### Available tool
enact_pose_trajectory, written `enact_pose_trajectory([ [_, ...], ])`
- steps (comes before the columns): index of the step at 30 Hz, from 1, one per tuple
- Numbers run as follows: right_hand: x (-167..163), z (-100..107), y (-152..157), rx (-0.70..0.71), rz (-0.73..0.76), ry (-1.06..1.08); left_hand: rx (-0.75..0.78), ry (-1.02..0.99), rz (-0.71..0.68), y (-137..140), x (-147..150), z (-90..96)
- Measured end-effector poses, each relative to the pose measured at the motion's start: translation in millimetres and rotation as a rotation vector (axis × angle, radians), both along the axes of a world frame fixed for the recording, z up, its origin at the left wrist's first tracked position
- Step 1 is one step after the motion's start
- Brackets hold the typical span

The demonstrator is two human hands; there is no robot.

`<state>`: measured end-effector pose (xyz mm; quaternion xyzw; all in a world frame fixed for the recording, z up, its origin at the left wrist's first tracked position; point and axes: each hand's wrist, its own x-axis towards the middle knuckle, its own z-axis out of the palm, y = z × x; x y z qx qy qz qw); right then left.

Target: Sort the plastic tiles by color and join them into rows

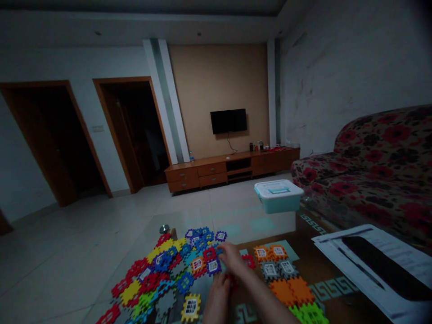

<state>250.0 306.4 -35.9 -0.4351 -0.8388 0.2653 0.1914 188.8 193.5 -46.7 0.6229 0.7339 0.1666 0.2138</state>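
My right hand (230,256) reaches across to the right edge of a heap of toothed plastic building tiles. Its bent fingertips are at a blue tile (219,253), next to a red window tile (209,254); whatever is between them is hidden. Below, my left hand (221,286) is curled, with the red edge of a tile (234,285) showing beside its fingers. Close to it lie a purple window tile (213,267) and a yellow window tile (191,308). Past my right wrist, another red tile (249,260) is partly covered.
Orange window tiles (270,252), grey window tiles (278,269), plain orange tiles (292,291) and green tiles (308,313) lie in rows at right. A lidded teal box (281,204) stands at the glass table's far side. Papers (366,288), a pen (362,269) and a black case (388,267) lie right.
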Motion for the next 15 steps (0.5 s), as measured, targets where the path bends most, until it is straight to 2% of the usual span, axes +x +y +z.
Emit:
enact_pose_trajectory([
  [3, 24, 8, 13, 0.037, -0.069, -0.103, 0.002, 0.089, 0.01, 13, 7, -0.4],
  [7, 49, 14, 13, 0.087, -0.044, -0.266, 0.062, 0.171, -0.007, 32, 10, -12.1],
  [12, 60, 12, 8, 0.114, 0.004, -0.387, 0.109, 0.104, 0.023, 53, 6, -29.1],
  [15, 62, 11, 10, 0.114, 0.025, -0.398, 0.075, 0.035, 0.033, 53, 3, -26.4],
])
